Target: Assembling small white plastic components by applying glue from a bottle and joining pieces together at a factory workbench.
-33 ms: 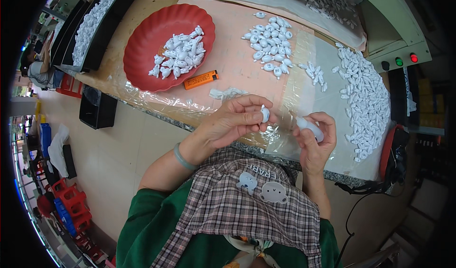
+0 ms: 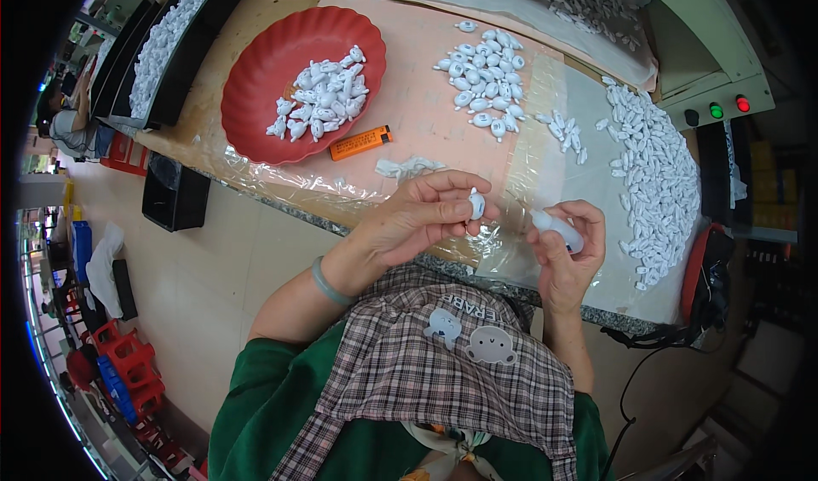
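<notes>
**Small white piece pinched at mid-frame**

A small white piece [image 2: 476, 204] sits just right of the frame's centre, clamped between the fingertips of the left hand [image 2: 417, 219]. Just to its right, the right hand [image 2: 569, 247] is closed around a white tube-like tool [image 2: 555, 229], its tip pointing toward the piece. Above them on the plastic-covered table [image 2: 426, 115] lie an orange lighter [image 2: 360, 143], a red scalloped dish [image 2: 256, 97] of white pieces at upper left, and loose white piles [image 2: 652, 174] at right.
</notes>
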A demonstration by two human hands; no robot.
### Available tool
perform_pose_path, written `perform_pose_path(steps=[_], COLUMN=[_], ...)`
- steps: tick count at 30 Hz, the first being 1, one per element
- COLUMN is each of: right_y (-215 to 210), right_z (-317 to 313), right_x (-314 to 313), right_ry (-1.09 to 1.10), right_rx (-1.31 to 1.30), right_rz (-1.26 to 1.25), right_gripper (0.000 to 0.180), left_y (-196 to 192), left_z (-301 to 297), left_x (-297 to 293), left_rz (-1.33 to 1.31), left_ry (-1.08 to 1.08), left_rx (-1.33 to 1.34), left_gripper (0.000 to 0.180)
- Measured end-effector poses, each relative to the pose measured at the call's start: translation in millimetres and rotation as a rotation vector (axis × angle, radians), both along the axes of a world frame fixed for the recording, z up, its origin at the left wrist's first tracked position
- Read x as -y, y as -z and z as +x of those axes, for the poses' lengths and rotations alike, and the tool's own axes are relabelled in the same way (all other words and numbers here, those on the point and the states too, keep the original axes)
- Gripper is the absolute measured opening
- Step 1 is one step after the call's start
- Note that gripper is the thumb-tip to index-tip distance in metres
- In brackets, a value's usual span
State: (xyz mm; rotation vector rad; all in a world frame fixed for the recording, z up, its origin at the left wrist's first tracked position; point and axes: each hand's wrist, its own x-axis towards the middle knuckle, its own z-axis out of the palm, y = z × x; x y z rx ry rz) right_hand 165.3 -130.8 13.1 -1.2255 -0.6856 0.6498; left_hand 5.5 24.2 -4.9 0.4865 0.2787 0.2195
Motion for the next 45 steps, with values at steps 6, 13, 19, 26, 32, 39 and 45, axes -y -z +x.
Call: perform_pose_path(steps=[6,13,19,26,32,39,45], right_y=[1.9,-12.0,-14.0,-13.7,-13.2,-15.6,-13.6], right_z=[4.8,-1.6,-0.2,2.0,2.8,3.5,4.9], right_x=[-1.4,1.3,7.5,7.5,6.8,5.6,5.7], right_ry=[0.077,0.081,0.088,0.072,0.062,0.042,0.03], right_rx=[0.137,0.29,0.512,0.625,0.646,0.661,0.665], right_rz=[0.066,0.044,-0.015,-0.011,0.002,0.002,0.005], right_gripper=[0.04,0.047,0.047,0.042,0.04,0.039,0.038], left_y=[-7.1,-4.4,-1.9,-2.4,-2.2,-3.5,-0.7], left_z=[-0.7,-3.0,-4.5,-4.5,-4.6,-4.3,-4.2], left_x=[1.0,1.5,1.5,2.5,1.6,1.0,1.6], left_rz=[0.017,0.061,0.062,0.064,0.062,0.065,0.075], left_ry=[0.006,0.007,0.013,0.02,0.027,0.041,0.07], left_rx=[-0.034,-0.025,-0.061,-0.066,-0.067,-0.07,-0.068], left_gripper=[0.036,0.036,0.036,0.035,0.035,0.033,0.032])
